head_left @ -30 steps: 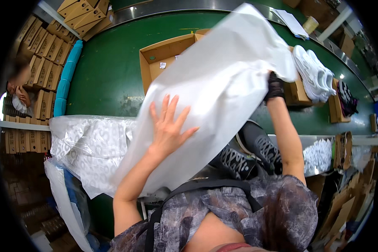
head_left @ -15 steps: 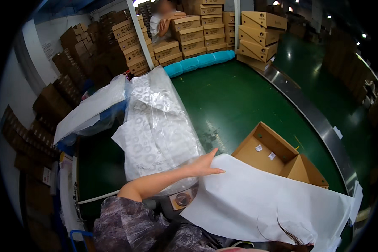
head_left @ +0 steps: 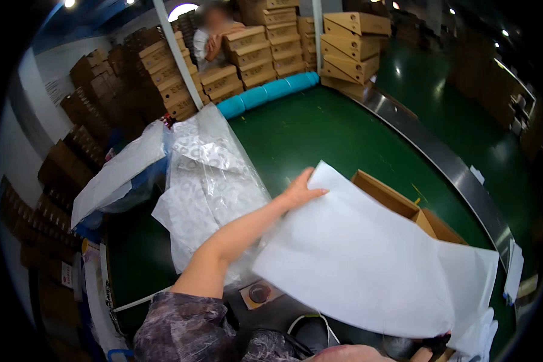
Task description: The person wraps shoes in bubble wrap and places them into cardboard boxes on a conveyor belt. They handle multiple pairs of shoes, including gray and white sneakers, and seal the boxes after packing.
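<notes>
A large white paper sheet (head_left: pixel 368 259) is stretched in the air across the near right part of the table. My left hand (head_left: pixel 303 192) pinches its far left corner, thumb stretched along the edge. Low at the picture's edge, my right hand (head_left: pixel 427 353) shows only in part. Folds in the sheet run together at this hand, where a dark covering is on or beside the fingers. Behind the sheet stands an open brown cardboard box (head_left: pixel 387 196), its inside mostly hidden by the paper.
Patterned white tissue sheets in clear plastic (head_left: pixel 208 187) lie left of centre on the green table (head_left: pixel 295 136). A roll of tape (head_left: pixel 259 294) is near me. A blue inflated tube (head_left: pixel 268 93) borders the far side, with stacked shoe boxes (head_left: pixel 353 48) and a person (head_left: pixel 214 39) beyond.
My left hand has risen away from me, lifting the sheet's corner higher. The sheet now covers more of the open box. The whole view has shifted slightly.
</notes>
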`<action>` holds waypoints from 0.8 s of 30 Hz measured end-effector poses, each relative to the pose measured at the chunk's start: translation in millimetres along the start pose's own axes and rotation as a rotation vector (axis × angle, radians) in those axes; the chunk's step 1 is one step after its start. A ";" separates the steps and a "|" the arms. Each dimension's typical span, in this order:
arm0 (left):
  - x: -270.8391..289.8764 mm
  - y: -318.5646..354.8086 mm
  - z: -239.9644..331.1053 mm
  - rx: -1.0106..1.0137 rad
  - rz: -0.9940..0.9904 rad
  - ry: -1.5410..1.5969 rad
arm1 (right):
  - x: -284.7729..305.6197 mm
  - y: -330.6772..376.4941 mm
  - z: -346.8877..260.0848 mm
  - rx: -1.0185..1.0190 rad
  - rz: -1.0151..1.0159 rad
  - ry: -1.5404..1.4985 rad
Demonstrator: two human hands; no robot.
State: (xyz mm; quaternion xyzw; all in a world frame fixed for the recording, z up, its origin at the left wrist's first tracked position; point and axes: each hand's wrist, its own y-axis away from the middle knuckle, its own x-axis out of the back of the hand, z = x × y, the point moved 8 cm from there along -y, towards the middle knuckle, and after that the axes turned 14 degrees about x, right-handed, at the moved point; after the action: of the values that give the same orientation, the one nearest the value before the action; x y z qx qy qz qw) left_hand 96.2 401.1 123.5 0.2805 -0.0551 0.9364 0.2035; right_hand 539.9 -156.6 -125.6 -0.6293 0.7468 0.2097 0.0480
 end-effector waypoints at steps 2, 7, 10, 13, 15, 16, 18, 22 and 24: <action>-6.8 10.7 1.8 0.174 -0.120 0.021 | 26.1 3.2 -1.9 0.007 0.030 -0.036; -14.8 72.8 -51.3 0.593 -0.576 0.286 | 37.0 58.9 -22.7 -0.045 0.055 -0.133; -36.0 72.1 -52.8 0.545 -0.607 0.354 | 41.5 113.6 -50.1 -0.030 0.048 -0.191; -54.7 45.6 -66.8 0.472 -0.553 0.371 | 35.8 209.8 -99.1 0.155 -0.056 0.076; -62.0 43.0 -83.8 0.459 -0.506 0.266 | 14.1 291.2 -128.0 0.378 -0.368 0.392; -65.0 42.4 -86.8 0.452 -0.511 0.278 | 5.8 328.4 -138.4 0.528 -0.536 0.615; -67.1 41.1 -95.9 0.430 -0.503 0.325 | 24.7 384.5 -125.2 0.344 -0.627 0.611; -72.3 24.6 -98.8 0.357 -0.483 0.283 | 65.0 489.4 -85.6 -0.067 -0.889 1.281; -67.5 28.9 -92.7 0.423 -0.506 0.393 | 85.8 521.2 -46.8 0.530 -1.100 1.465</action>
State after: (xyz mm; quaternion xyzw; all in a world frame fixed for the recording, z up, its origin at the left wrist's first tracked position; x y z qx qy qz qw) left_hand 88.9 371.3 9.2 0.1361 0.2505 0.8832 0.3723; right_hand 31.1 -190.6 19.8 -0.8360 0.2137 -0.4648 -0.1987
